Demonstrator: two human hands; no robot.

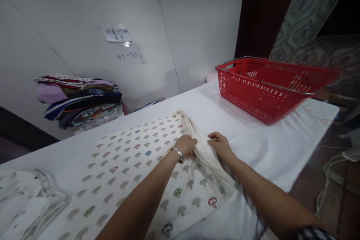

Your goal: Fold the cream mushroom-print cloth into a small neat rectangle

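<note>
Two bare hands close together: left hand (185,145) closed on the layered edge of a mushroom-print cloth (140,157), right hand (221,145) just to its right, fingertips bent at the pale, unprinted flap; whether they pinch or merely touch it, cannot tell. Bracelet (177,153) on the left wrist (silver-coloured). Progress, judged from the layers: folding seems partway, several thicknesses gathered along the edge by the hands, that edge not yet smoothed or lined up. Cloth lies directly under the left hand, spreading wide and flat to its left and back toward the body. Well left of the grip, on the near side, layered pale fabric (28,202); it looks folded and done with. Beyond the right hand, bare white table covering (197,101), then, farther right, a red basket (253,99). Ahead and left of the grip, past the table's far edge, a pile of garments (81,99); farthest, a pale wall (197,15) with a paper note (131,54) reading 45-50.
</note>
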